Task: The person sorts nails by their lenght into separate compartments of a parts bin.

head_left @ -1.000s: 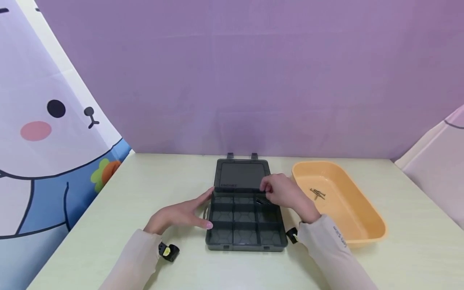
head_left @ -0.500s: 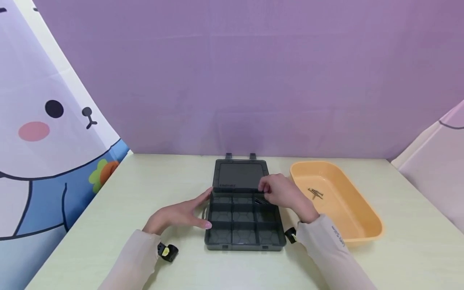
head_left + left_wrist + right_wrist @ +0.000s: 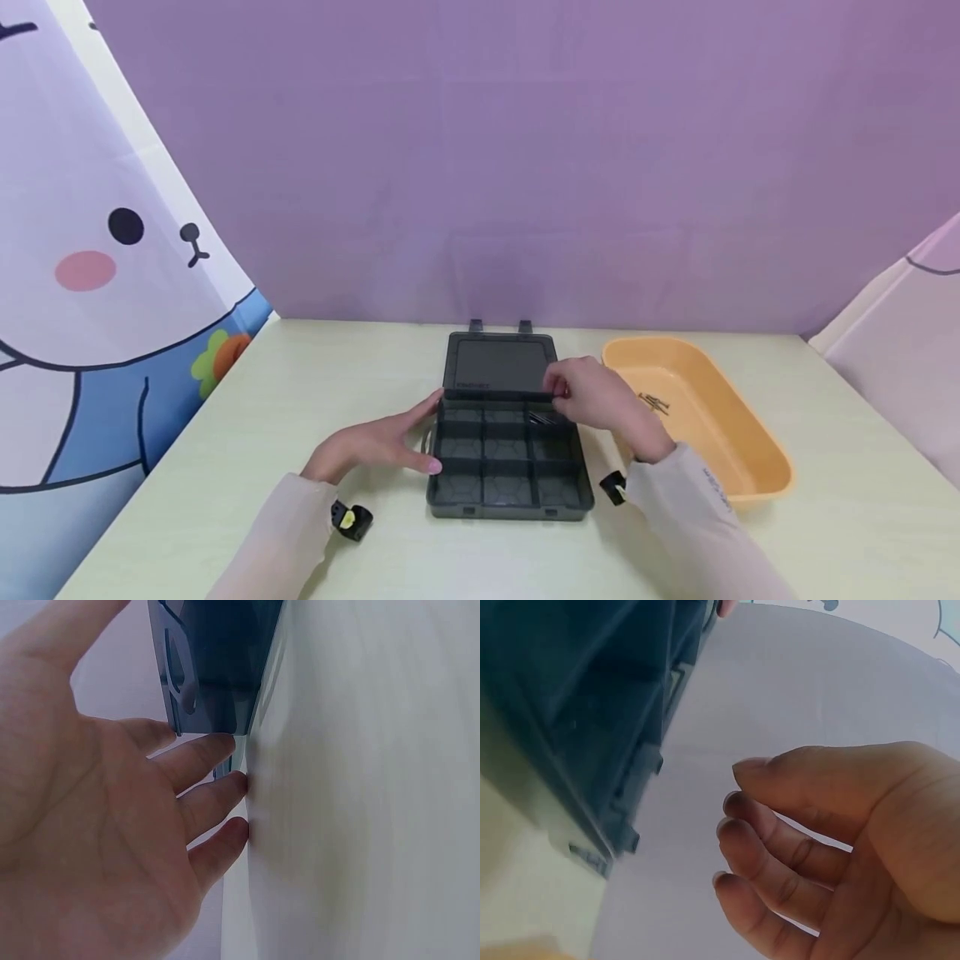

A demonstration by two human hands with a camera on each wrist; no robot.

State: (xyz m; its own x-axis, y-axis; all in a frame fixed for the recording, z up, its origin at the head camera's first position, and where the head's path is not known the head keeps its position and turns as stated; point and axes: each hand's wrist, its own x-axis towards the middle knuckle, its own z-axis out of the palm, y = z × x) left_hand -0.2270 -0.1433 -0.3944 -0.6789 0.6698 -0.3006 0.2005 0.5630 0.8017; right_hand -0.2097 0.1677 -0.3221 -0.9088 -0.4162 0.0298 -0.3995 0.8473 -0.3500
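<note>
A dark translucent organizer box [image 3: 506,510] lies with its lid folded back, its inside split into several compartments. Thin screws [image 3: 542,418] lie in the back right compartment. My left hand [image 3: 378,442] rests against the box's left side, fingers spread; in the left wrist view its fingertips meet the box's end and the tabletop. Over the back right corner of the box hovers my right hand [image 3: 596,393]. The right wrist view shows that hand with loosely bent fingers, thumb and fingertips apart, nothing between them.
To the right stands a yellow-orange tray [image 3: 738,433] with several screws [image 3: 653,403] on its bottom. The box's lid [image 3: 501,362] leans back near the purple backdrop [image 3: 480,167]. A pale tabletop [image 3: 360,358] lies under everything.
My right hand has shifted slightly right over the box's back right corner, and its fingers look a little looser. My left hand has stayed against the box. The view has shifted slightly.
</note>
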